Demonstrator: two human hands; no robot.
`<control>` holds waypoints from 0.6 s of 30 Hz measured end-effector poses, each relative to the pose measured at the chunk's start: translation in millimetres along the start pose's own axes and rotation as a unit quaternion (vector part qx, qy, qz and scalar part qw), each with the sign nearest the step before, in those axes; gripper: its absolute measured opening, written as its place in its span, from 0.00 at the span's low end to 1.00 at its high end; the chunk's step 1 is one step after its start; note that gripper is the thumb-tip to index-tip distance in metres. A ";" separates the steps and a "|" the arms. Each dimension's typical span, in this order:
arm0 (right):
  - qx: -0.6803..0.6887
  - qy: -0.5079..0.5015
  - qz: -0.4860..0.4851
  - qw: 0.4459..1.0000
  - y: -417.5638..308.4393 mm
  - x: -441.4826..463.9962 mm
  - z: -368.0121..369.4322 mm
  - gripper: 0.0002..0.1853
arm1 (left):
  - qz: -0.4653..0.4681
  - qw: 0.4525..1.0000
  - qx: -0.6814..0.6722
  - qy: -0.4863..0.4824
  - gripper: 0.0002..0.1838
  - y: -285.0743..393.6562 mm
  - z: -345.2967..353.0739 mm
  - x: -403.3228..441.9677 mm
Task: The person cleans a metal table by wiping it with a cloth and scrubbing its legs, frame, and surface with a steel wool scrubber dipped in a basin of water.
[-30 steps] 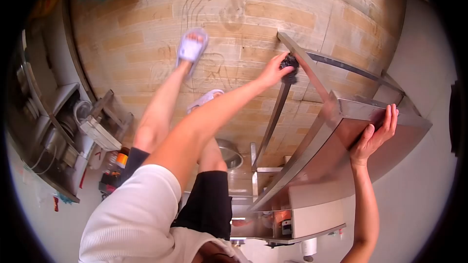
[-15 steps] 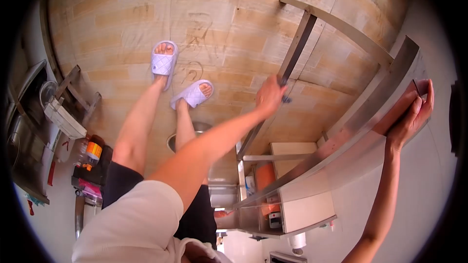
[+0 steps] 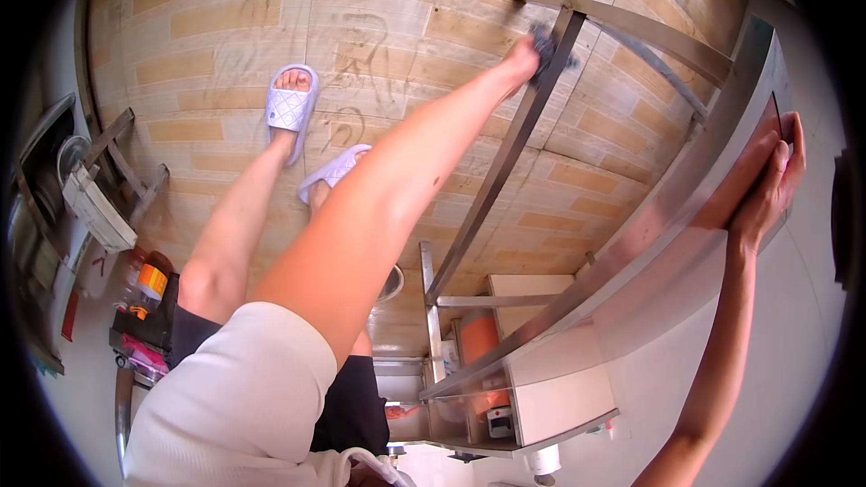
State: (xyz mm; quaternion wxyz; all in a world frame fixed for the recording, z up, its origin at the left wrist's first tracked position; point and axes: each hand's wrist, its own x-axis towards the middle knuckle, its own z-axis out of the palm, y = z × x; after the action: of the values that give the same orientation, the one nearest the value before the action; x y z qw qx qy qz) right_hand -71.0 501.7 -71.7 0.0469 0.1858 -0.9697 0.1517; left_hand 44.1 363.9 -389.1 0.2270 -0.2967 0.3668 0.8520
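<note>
My left hand [image 3: 521, 58] is closed round a crumpled dark grey cloth [image 3: 542, 52], pressed against a steel leg [image 3: 505, 158] near its upper end in the picture. That leg belongs to a steel table frame, joined there to a curved-looking crossbar [image 3: 645, 32]. At the right, my right hand [image 3: 769, 182] grips the edge of the shiny steel tabletop [image 3: 672, 257], its thumb on the near face and its fingers partly hidden. The hand is mirrored in the metal.
My feet in lilac slippers [image 3: 290, 101] stand on the wood-patterned floor [image 3: 180, 131]. Bottles, one with an orange label [image 3: 152, 283], stand at the left beside a metal-framed rack [image 3: 113, 149]. Behind the steel frame is a shelf unit [image 3: 559, 401] with orange items. A round metal bowl [image 3: 390, 284] is partly hidden by my arm.
My left hand with the cloth has slid along the steel leg, away from me towards the crossbar. My right hand keeps its grip on the tabletop edge. The view has shifted slightly.
</note>
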 end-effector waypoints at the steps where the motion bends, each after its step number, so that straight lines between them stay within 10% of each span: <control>1: -0.005 0.001 0.003 1.000 -1.1 -0.9 -0.6 0.29 | -0.008 0.999 -0.024 -0.029 0.26 -33.7 -5.7 -20.2; 18: -0.007 -0.013 0.015 1.000 -9.2 3.1 1.6 0.25 | -0.077 0.991 -0.030 -0.106 0.26 16.0 -4.4 -17.2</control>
State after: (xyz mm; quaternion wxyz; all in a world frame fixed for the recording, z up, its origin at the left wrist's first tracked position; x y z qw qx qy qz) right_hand -70.5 491.9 -70.2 0.0329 0.1726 -0.9740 0.1433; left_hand 48.3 347.5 -372.1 0.3208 -0.2390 0.2912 0.8690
